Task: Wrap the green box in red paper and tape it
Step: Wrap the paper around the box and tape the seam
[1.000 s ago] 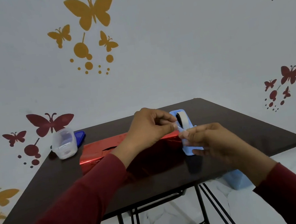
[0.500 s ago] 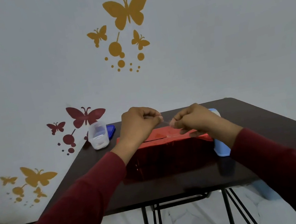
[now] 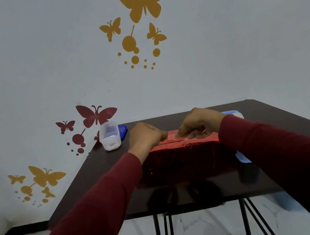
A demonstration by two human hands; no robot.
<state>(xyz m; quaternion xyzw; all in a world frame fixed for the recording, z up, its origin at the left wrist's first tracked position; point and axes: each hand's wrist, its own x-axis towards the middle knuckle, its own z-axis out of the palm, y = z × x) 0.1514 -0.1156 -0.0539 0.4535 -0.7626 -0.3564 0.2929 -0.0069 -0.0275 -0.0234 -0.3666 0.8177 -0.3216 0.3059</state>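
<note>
Red foil paper (image 3: pixel 178 158) already covers the box, which sits near the middle of the dark table (image 3: pixel 102 177); no green shows anywhere, so the box itself is hidden under the wrap. In the head view, the only one, both hands meet over the top seam (image 3: pixel 171 140), a dark line running along the paper's upper face. The left hand (image 3: pixel 145 137) has its fingers curled down at the seam's left end, and the right hand (image 3: pixel 199 124) curls over the right end; whether a strip of clear tape is pinched between them cannot be told. This looks like the taping step: fixing the overlap on top. Next, the strip would need pressing flat along the seam without letting the paper spring open. A blue dispenser (image 3: pixel 241 157) stands just beside the box at right; a clear tub (image 3: pixel 109 135) sits at the back left.
</note>
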